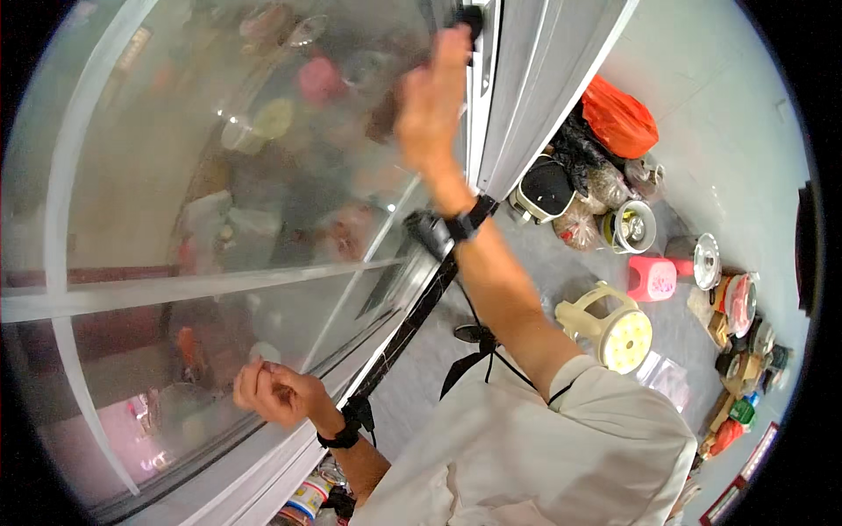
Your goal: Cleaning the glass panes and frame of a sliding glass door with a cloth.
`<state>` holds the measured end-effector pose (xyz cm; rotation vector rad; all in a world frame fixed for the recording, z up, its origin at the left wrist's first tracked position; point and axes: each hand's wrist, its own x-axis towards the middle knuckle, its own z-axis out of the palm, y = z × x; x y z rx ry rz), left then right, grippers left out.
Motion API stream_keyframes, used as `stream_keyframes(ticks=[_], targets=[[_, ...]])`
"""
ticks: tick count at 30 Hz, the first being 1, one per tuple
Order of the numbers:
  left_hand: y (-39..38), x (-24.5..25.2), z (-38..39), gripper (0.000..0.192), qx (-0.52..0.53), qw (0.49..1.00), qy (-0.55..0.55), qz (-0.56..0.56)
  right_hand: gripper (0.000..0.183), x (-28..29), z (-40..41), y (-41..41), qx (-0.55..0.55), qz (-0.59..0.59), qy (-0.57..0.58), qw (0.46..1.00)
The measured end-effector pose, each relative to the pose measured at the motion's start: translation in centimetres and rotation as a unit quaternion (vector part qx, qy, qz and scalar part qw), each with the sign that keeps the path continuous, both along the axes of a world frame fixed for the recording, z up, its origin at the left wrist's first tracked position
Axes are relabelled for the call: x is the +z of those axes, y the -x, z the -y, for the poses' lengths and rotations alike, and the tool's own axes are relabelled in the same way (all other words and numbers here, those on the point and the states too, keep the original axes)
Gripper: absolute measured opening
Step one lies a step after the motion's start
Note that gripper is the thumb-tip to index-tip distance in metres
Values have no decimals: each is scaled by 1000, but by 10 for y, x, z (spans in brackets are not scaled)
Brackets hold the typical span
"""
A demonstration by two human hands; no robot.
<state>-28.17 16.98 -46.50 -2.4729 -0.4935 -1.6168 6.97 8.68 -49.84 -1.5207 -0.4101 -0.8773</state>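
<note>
A large glass panel (263, 217) in a white metal frame (526, 79) fills the left side, with blurred reflections across it. My right hand (434, 105) is raised before the glass beside the upright frame. It is motion-blurred, its fingers stretched out and its thumb apart. The fingertips are close to a black fitting (468, 23) on the frame; contact is unclear. Lower down, my left hand (276, 394) is in front of the glass with its fingers curled in and nothing visible in them. Black straps (470, 220) with small devices circle both wrists.
On the grey floor to my right are a cream plastic stool (605, 329), a pink stool (651, 279) and a metal pot (704, 260). Bags, including a red plastic bag (618, 118), and a white bucket (631, 227) line the wall. Tubs (306, 496) stand below the frame.
</note>
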Motion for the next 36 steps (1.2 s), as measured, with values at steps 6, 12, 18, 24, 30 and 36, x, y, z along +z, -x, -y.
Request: stream_keyframes(ticks=[6,12,18,24,30,36], targets=[[-11,-9,2,8,37,999,-13,2,66,-39,-3,41,69,-72,28,995],[-55,-4,29,3,-81,991,97,36,68,86,9,46,161,140,128,969],[-100,-11,56,7,-113,979,168,2,66,59,18,-23,75,52,52,994],[-101,-14,70,6,-96,976,196,-18,56,-77,13,-5,64,-163,20,984],[-103,-12,91,7,-91,974,201,-45,54,-139,11,4,62,-262,-44,962],[-94,-20,109,6,-99,973,209,-25,32,-164,39,-8,44,-387,-117,914]])
